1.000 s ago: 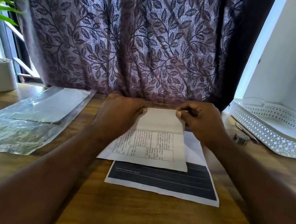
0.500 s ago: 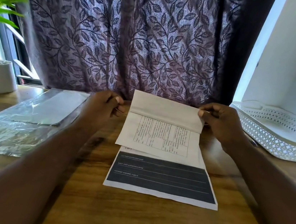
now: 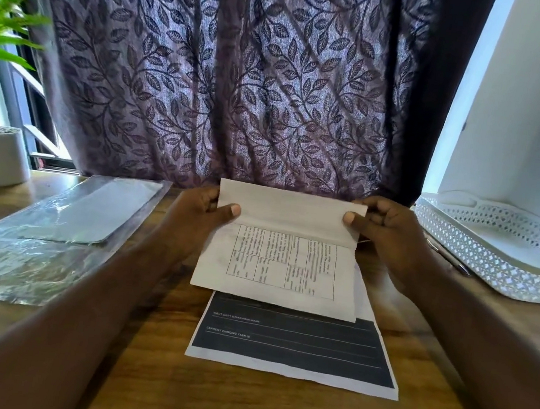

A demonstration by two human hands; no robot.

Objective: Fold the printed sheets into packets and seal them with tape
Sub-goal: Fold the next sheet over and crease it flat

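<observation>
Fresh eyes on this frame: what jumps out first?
The folded printed sheet at centre, pinched at both sides of its turned-over top by the left hand and right hand. Under it on the wooden table lies a dark-banded sheet; a leaf-patterned curtain fills the background.

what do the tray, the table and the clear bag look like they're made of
Tray: white, matte, with a punched lattice wall; painted metal or plastic, cannot tell which. Table: brown with streaky grain, low sheen; wood or wood-look laminate. Bag: thin clear plastic film, glossy, with crinkles and bright glare.
</observation>
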